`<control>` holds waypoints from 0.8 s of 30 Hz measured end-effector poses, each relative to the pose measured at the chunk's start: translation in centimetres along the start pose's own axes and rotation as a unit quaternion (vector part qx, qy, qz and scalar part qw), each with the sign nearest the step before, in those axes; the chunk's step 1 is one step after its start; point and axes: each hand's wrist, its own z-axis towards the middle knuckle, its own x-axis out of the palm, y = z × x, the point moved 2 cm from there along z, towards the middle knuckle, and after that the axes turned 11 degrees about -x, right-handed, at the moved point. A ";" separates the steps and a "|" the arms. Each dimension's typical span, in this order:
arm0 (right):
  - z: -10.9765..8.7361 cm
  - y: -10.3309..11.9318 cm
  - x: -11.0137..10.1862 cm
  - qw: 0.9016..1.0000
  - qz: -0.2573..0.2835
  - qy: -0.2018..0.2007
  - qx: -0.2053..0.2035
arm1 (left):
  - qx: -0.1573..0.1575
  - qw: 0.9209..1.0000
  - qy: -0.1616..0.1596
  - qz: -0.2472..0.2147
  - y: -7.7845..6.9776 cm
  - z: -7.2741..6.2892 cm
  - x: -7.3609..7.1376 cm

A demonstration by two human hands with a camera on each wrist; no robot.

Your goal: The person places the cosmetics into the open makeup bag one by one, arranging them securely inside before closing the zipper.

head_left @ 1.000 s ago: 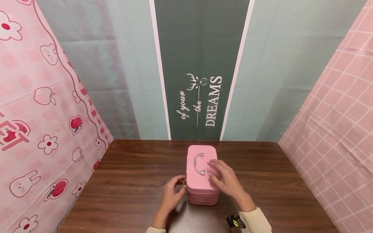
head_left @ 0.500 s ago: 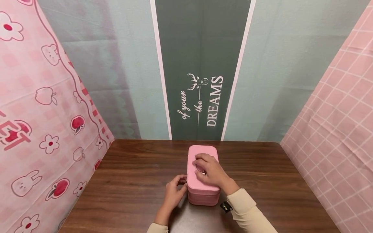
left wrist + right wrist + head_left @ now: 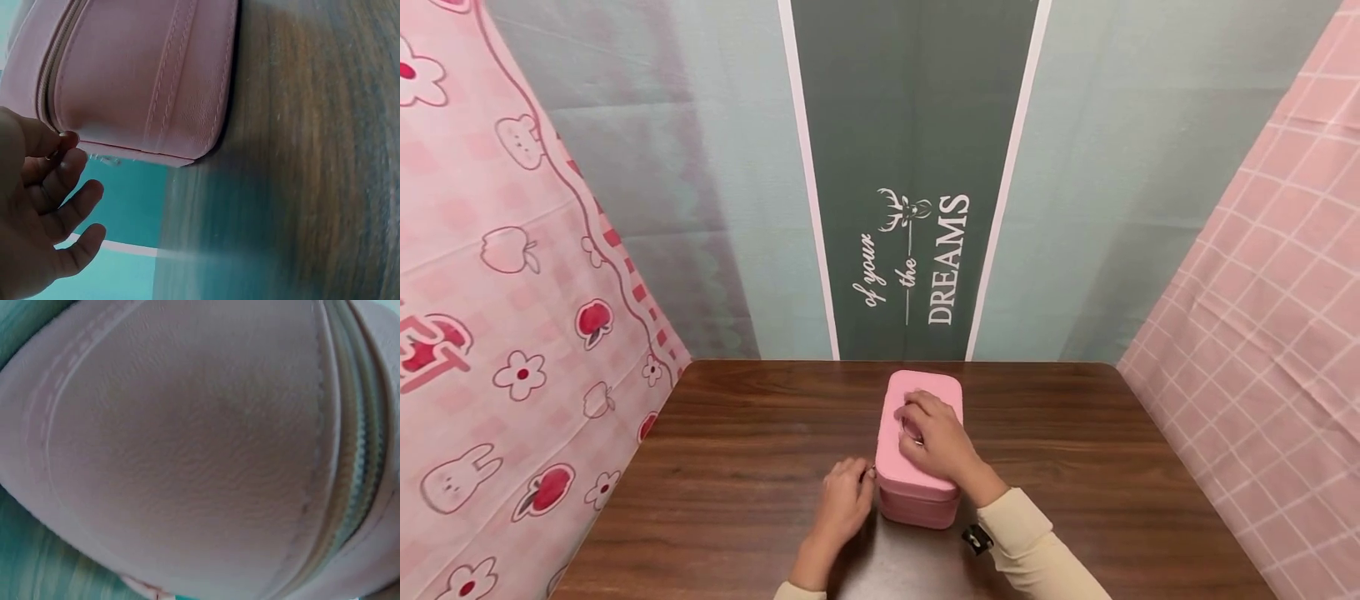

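A pink zippered case (image 3: 917,507) stands on the wooden table, its lid down. Over the lid, my right hand (image 3: 938,437) grips the silver carry handle (image 3: 910,431), which the fingers mostly cover. Beside the case's left side, my left hand (image 3: 844,498) pinches the zipper pull between thumb and forefinger; the pull is nearly all hidden. In the left wrist view that hand (image 3: 44,206) is at the end of the visible zipper (image 3: 45,94), its other fingers loosely bent. The right wrist view is filled by the case's side and zipper (image 3: 356,450); no fingers show there.
The brown wooden table (image 3: 737,433) ends at a curtain (image 3: 917,125) with white lettering. Pink patterned cloth (image 3: 550,367) hangs on the left, pink checked cloth (image 3: 1247,333) on the right. A small black device (image 3: 977,540) sits at the right wrist.
My right hand has moved left from the lid's right edge onto the handle and taken hold of it. My left hand has slid slightly nearer along the side. The case has turned a little.
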 end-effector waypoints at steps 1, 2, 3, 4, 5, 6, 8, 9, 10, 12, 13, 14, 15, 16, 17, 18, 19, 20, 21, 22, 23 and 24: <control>0.1 0.1 0.0 1.000 -0.004 -0.008 0.008 | -0.001 1.000 0.004 0.007 0.0 0.0 -0.1; 0.1 0.3 0.1 1.000 -0.007 -0.017 0.016 | -0.001 1.000 0.007 0.011 0.0 0.0 -0.2; 0.2 0.4 0.1 0.999 -0.013 -0.025 0.026 | -0.002 1.000 0.011 0.012 0.1 0.0 -0.4; 0.2 0.6 0.2 0.999 -0.021 -0.032 0.037 | -0.001 1.000 0.014 0.012 0.1 0.1 -0.5; 0.2 0.7 0.3 0.998 -0.029 -0.038 0.051 | 0.000 1.000 0.015 0.012 0.1 0.1 -0.6; 0.3 0.9 0.4 0.996 -0.036 -0.043 0.067 | 0.001 1.000 0.016 0.011 0.2 0.1 -0.8; 0.4 1.1 0.6 0.992 -0.053 -0.049 0.104 | 0.005 1.000 0.013 0.009 0.2 0.2 -1.0; 0.4 1.3 0.7 0.989 -0.061 -0.051 0.123 | 0.006 1.000 0.011 0.008 0.3 0.2 -1.1; 0.5 1.4 0.8 0.986 -0.068 -0.053 0.142 | 0.007 1.000 0.008 0.006 0.3 0.3 -1.2; 0.7 1.7 0.9 0.980 -0.078 -0.059 0.175 | 0.007 1.000 0.003 0.000 0.3 0.3 -1.3; 0.8 1.9 0.9 0.977 -0.083 -0.061 0.189 | 0.006 1.000 0.000 -0.007 0.3 0.3 -1.3; 0.9 2.0 0.9 0.974 -0.087 -0.064 0.200 | 0.004 1.000 -0.003 -0.013 0.3 0.3 -1.4; 1.0 2.2 1.0 0.971 -0.093 -0.067 0.210 | 0.001 1.000 -0.006 -0.019 0.3 0.3 -1.4; 1.2 2.4 1.0 0.969 -0.099 -0.067 0.218 | -0.003 1.000 -0.007 -0.024 0.3 0.3 -1.4; 1.3 2.5 1.0 0.966 -0.104 -0.067 0.225 | -0.008 1.000 -0.007 -0.029 0.4 0.3 -1.5; 1.4 2.7 1.1 0.965 -0.108 -0.065 0.231 | -0.014 0.999 -0.006 -0.033 0.4 0.2 -1.5; 1.5 2.9 1.1 0.963 -0.113 -0.063 0.235 | -0.022 0.999 -0.002 -0.036 0.4 0.2 -1.5; 1.5 3.0 1.1 0.962 -0.115 -0.059 0.239 | -0.032 0.999 0.004 -0.035 0.4 0.1 -1.6; 1.5 3.1 1.1 0.962 -0.117 -0.054 0.242 | -0.043 0.998 0.012 -0.035 0.5 0.0 -1.6; 1.4 3.2 1.2 0.961 -0.117 -0.050 0.244 | -0.056 0.998 0.022 -0.035 0.5 -0.1 -1.6; 1.3 3.4 1.2 0.961 -0.116 -0.047 0.246 | -0.070 0.996 0.032 -0.034 0.5 -0.3 -1.6; 1.2 3.5 1.2 0.961 -0.113 -0.044 0.249 | -0.085 0.995 0.042 -0.032 0.6 -0.5 -1.5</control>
